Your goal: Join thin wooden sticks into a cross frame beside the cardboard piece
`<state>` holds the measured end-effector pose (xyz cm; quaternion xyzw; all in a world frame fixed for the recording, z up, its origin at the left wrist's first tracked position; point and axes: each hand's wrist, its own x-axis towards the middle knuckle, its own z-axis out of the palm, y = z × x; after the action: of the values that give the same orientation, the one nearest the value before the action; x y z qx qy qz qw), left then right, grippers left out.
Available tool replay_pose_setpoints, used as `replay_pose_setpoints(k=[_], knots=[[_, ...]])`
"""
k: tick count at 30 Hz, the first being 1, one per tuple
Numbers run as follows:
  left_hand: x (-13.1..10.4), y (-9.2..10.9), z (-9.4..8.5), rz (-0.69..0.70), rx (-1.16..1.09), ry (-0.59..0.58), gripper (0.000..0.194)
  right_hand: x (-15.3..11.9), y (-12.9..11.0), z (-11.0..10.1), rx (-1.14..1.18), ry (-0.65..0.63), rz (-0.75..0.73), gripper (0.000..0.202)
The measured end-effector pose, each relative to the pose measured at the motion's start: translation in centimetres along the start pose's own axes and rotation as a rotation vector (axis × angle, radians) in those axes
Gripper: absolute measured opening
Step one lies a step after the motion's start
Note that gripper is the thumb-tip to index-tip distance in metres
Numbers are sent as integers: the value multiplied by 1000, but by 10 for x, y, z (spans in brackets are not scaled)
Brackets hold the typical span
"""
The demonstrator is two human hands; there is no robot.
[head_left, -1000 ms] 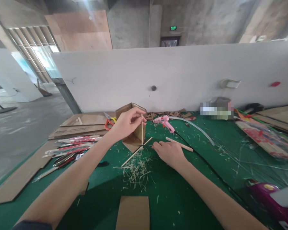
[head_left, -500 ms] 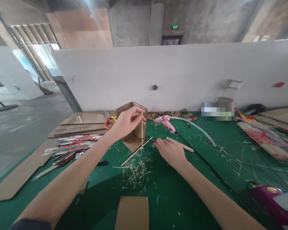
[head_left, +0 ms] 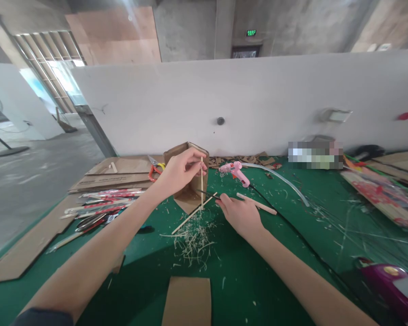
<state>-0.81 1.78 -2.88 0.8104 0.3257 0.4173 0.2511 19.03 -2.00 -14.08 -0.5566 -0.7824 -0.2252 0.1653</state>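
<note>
You are working with a matt, bare-wood stick (head_left: pixel 201 188) and a dark, metal-looking blade (head_left: pixel 210 194) among wispy wood shavings (head_left: pixel 194 244), a dull cardboard box (head_left: pixel 189 200), a smooth plastic glue gun (head_left: pixel 238 173), shiny plastic wrappers (head_left: pixel 104 203) and a smooth tabletop (head_left: pixel 245 285).

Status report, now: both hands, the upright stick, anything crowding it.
Left hand pinching upright stick near its top. Right hand holding thin dark tool at stick's lower part. Crowding: second stick slanting by its foot, shavings scattered in front.
</note>
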Motion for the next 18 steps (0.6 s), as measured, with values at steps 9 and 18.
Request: replay_pose_setpoints(k=[9, 18], knots=[[-2, 9, 3, -1, -21, -14, 16, -7, 3, 6, -12, -82, -20, 43], [1, 4, -1, -8, -16, -2, 13, 1, -4, 6, -17, -177, -12, 42]])
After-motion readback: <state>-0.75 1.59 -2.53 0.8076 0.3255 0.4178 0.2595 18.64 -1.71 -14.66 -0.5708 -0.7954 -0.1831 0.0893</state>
